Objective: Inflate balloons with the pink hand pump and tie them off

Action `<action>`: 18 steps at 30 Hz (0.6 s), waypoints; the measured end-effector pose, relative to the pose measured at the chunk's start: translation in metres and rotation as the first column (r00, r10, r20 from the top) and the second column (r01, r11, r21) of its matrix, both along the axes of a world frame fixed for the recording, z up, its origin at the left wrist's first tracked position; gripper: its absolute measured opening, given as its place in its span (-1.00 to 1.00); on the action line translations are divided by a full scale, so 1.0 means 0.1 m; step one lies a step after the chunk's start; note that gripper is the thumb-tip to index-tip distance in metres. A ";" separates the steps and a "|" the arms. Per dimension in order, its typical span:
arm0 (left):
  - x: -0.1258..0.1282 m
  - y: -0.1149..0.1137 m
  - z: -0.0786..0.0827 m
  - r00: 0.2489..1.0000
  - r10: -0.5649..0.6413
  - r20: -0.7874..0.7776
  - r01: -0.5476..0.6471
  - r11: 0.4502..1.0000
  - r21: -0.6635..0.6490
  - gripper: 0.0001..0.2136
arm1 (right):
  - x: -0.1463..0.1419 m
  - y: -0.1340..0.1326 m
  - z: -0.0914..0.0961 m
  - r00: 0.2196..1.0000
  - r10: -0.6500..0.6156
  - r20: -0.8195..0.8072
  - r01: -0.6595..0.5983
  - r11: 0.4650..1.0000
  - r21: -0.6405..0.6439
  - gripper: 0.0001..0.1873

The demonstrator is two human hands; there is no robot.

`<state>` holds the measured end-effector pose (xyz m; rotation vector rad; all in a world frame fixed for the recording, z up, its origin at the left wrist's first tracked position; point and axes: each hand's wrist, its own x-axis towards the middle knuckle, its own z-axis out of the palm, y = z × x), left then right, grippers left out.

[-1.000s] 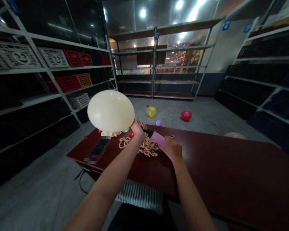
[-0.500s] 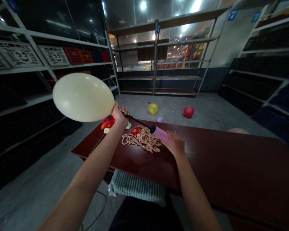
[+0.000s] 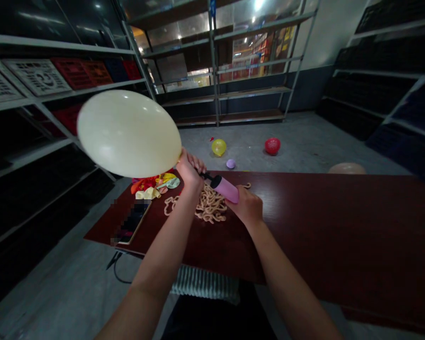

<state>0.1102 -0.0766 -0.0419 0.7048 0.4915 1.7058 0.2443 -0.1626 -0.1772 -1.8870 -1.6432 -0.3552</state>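
Note:
A large, inflated cream balloon points up and to the left from my left hand. That hand is closed around the balloon's neck, at the front end of a balloon pump; the nozzle itself is hidden by the fingers. The pump's pink barrel has a black end cap, and a short stretch of black rod shows between it and my left hand. My right hand is wrapped round the barrel's rear end. Below the pump, a heap of beige twisted cord lies on the dark red table.
Limp balloons in several colours and a phone lie at the table's left. Beyond it, a yellow balloon, a red balloon and a small lilac balloon rest on the floor. Metal shelves surround the room.
My hands have come closer together, with less black rod showing between them. The cream balloon looks slightly larger. My view has tilted down, bringing the phone into sight.

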 end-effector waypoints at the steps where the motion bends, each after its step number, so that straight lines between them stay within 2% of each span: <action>1: 0.09 -0.02 -0.09 1.000 -0.021 -0.011 0.021 1.000 -0.009 -0.47 | 0.01 0.00 0.00 1.000 -0.005 0.004 0.005 1.000 -0.008 -0.64; 3: 0.23 -0.04 -0.23 0.999 -0.044 -0.013 0.044 0.998 -0.034 -0.48 | 0.03 0.00 -0.01 1.000 -0.011 0.007 0.011 1.000 -0.024 -0.66; 5: 0.28 -0.03 -0.30 0.998 -0.063 -0.014 0.062 0.996 -0.063 -0.49 | 0.04 0.00 -0.01 1.000 -0.021 0.001 0.021 0.999 -0.035 -0.67; 9: 0.23 0.01 -0.34 0.996 -0.084 -0.002 0.083 0.994 -0.075 -0.49 | 0.05 0.03 -0.05 1.000 -0.020 0.000 0.020 0.999 -0.033 -0.67; 15: 0.11 0.04 -0.42 0.997 -0.059 0.050 0.062 0.996 -0.058 -0.50 | 0.05 0.07 -0.10 1.000 -0.002 0.022 0.001 0.999 0.034 -0.69; 18: 0.04 0.07 -0.43 0.995 -0.056 0.086 0.064 0.994 -0.090 -0.51 | 0.02 0.07 -0.10 0.999 -0.004 0.038 0.002 0.998 0.068 -0.70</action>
